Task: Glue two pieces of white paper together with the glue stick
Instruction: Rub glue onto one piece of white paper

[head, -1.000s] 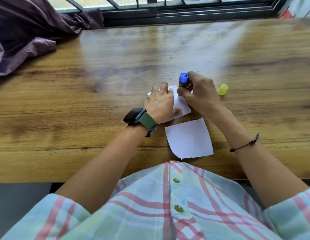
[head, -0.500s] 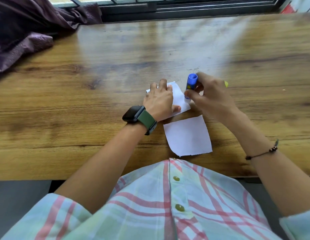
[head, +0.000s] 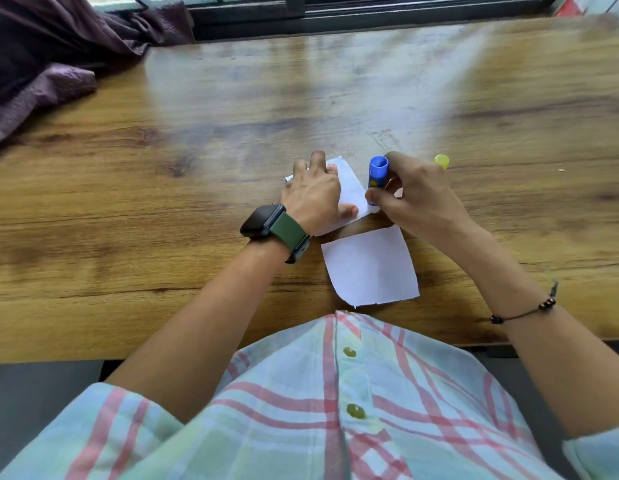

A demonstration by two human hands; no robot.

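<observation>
A small white paper piece (head: 351,188) lies on the wooden table (head: 162,209), pinned flat under my left hand (head: 313,195), whose fingers are spread on it. My right hand (head: 413,199) grips a blue glue stick (head: 377,178), held upside down with its lower end touching the right edge of that paper. A second white paper piece (head: 370,266) lies loose just in front, near the table's front edge. The glue's yellow cap (head: 442,161) rests on the table behind my right hand.
A purple cloth (head: 59,57) is bunched at the table's far left corner. A dark window frame (head: 335,12) runs along the far edge. My left wrist carries a watch with a green strap (head: 277,230).
My right hand has slid the glue stick from the paper's far edge toward its right near edge. My left hand stays pressed on the paper.
</observation>
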